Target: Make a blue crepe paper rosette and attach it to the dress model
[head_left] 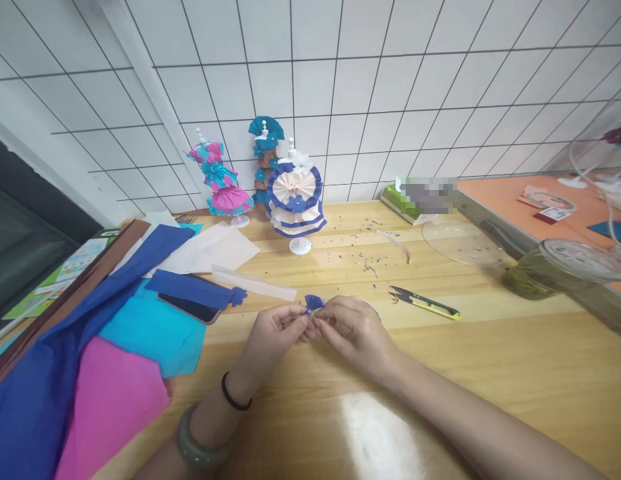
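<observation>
A small dark blue pleated paper fan [314, 303] is held up over the wooden table, its fluted edge spread at the top. My left hand [279, 328] pinches the base of the fan between thumb and fingertips. Close against it, my right hand [357, 330] has its fingers pinched at the same gathered base; the exact grip there is partly hidden. Behind the right hand, the rim of a round object [374, 309] just shows. A blue paper flower [237, 296] lies to the left, beside a phone [190, 308] partly covered by folded blue paper [183, 287].
Yellow-handled thread snips [430, 305] lie right of my hands, near paper scraps [367, 260]. Paper-dressed doll stands [300, 245] line the tiled wall. Coloured paper sheets [155, 327] cover the left side. A clear disc [460, 241] and a lidded jar [533, 273] sit right.
</observation>
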{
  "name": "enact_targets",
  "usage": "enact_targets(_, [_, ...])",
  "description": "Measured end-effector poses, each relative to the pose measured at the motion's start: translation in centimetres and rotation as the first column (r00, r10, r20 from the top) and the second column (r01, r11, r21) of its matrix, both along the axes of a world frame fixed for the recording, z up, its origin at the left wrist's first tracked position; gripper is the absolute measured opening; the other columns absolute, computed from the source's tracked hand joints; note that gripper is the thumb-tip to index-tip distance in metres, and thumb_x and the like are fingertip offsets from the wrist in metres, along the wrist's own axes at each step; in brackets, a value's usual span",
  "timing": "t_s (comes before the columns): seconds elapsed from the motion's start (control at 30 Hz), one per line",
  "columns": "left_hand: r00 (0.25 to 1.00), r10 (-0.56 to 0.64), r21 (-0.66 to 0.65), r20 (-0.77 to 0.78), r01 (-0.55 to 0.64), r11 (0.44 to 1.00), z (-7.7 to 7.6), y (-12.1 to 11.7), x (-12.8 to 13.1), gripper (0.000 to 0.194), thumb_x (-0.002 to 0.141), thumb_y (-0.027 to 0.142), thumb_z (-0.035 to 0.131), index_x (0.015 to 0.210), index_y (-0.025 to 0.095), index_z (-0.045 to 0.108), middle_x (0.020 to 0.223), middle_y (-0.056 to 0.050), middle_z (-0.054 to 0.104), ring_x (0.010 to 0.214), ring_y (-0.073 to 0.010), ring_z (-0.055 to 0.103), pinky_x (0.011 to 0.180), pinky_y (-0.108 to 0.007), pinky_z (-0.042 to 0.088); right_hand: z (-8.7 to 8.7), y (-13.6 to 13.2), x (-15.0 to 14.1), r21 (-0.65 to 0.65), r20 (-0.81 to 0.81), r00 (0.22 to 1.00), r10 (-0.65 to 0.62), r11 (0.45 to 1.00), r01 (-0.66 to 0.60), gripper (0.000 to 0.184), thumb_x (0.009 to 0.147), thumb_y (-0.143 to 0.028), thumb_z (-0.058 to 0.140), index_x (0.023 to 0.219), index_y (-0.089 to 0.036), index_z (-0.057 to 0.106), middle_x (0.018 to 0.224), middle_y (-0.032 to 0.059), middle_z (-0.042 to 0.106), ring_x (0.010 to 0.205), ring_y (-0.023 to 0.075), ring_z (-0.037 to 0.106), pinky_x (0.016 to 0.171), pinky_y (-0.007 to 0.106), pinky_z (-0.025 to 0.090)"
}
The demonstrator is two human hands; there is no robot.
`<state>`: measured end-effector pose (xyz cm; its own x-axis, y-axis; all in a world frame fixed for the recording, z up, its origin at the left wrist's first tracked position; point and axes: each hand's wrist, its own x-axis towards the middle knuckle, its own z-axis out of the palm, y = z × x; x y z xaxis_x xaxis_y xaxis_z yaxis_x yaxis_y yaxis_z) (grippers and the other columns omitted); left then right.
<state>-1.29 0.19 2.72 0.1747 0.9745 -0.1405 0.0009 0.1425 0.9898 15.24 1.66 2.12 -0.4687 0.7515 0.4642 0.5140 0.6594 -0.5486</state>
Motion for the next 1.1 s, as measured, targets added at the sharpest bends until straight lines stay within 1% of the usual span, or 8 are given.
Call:
enact_targets(0.1, [0.999,0.033,-0.037,0.024,-0.032,0.999,0.18,0.08,-0.03,0.014,0.072,0.025,0.057,0.070,0.012,0.062,0.064,-0.004,0.064,0.060,-0.0120,0.057,0.061,-0.024,0.044,-0.08,-0.07,0.05,0.100,0.038,0.999,-0.006,0.995,0.002,0.012,0.082,-0.018,0.049,0.079,-0.018,0.060,0.076,0.0035,0.063,0.070,0.0133,0.056,0.064,0.027,0.037])
enact_targets(0.23, [0.999,0.038,-0.081,0.031,-0.036,0.996,-0.03,0.15,0.04,0.016,0.072,0.026,0.057,0.072,0.012,0.062,0.063,-0.004,0.064,0.059,-0.0122,0.057,0.059,-0.024,0.044,-0.16,-0.09,0.18,0.302,0.136,0.990,-0.024,0.953,-0.018,0.012,0.083,-0.018,0.048,0.085,-0.015,0.060,0.079,0.0064,0.064,0.074,0.0156,0.055,0.064,0.029,0.034])
enact_targets(0.3, [0.999,0.039,-0.091,0.025,-0.036,0.995,-0.21,0.13,0.11,0.016,0.071,0.026,0.058,0.073,0.012,0.063,0.063,-0.004,0.064,0.059,-0.0125,0.057,0.058,-0.024,0.044,-0.18,-0.09,0.20,0.324,0.183,0.983,-0.033,0.945,-0.028,0.014,0.084,-0.017,0.047,0.087,-0.015,0.060,0.081,0.0074,0.064,0.073,0.0158,0.055,0.064,0.030,0.032])
enact_targets(0.5, [1.000,0.027,-0.086,0.016,-0.025,0.996,-0.14,-0.01,0.28,0.013,0.070,0.026,0.058,0.068,0.013,0.062,0.063,-0.003,0.064,0.058,-0.0118,0.057,0.057,-0.023,0.044,-0.12,-0.06,0.07,0.276,0.312,0.949,-0.041,0.960,-0.049,0.021,0.087,-0.016,0.039,0.083,-0.015,0.060,0.077,0.0076,0.062,0.072,0.0155,0.053,0.064,0.031,0.030])
enact_targets(0.73, [1.000,0.015,-0.089,0.015,-0.014,0.996,0.16,-0.10,0.34,0.013,0.069,0.025,0.059,0.064,0.013,0.062,0.060,-0.002,0.062,0.055,-0.0113,0.056,0.057,-0.024,0.044,-0.03,0.09,-0.19,0.279,0.296,0.954,-0.056,0.960,-0.030,0.021,0.086,-0.018,0.041,0.076,-0.015,0.059,0.072,0.0066,0.061,0.067,0.0146,0.052,0.062,0.030,0.029])
enact_targets(0.87, [1.000,0.003,-0.087,0.025,-0.001,0.996,-0.05,-0.09,0.19,0.013,0.070,0.024,0.058,0.065,0.013,0.062,0.061,-0.003,0.062,0.056,-0.0113,0.055,0.057,-0.024,0.043,-0.05,0.13,-0.20,0.236,0.238,0.970,-0.051,0.972,-0.007,0.019,0.085,-0.018,0.042,0.075,-0.014,0.058,0.072,0.0062,0.062,0.067,0.0147,0.054,0.061,0.029,0.031])
enact_targets(1.0, [0.997,-0.012,-0.098,0.078,0.020,0.995,0.04,-0.08,0.13,0.011,0.070,0.023,0.058,0.068,0.012,0.062,0.063,-0.003,0.062,0.056,-0.0107,0.054,0.057,-0.023,0.042,-0.26,0.03,-0.20,0.127,0.139,0.989,-0.053,0.991,0.036,0.016,0.082,-0.018,0.045,0.074,-0.016,0.058,0.071,0.0052,0.062,0.066,0.0144,0.054,0.062,0.028,0.035])
enact_targets(1.1, [0.992,0.002,-0.122,0.129,0.014,0.992,0.16,-0.10,0.08,0.010,0.070,0.022,0.059,0.070,0.012,0.062,0.064,-0.003,0.062,0.056,-0.0105,0.054,0.057,-0.023,0.041,-0.38,0.03,-0.36,-0.071,0.005,0.997,-0.081,0.994,0.082,0.015,0.080,-0.022,0.047,0.071,-0.017,0.058,0.067,0.0037,0.060,0.061,0.0132,0.052,0.060,0.027,0.037])
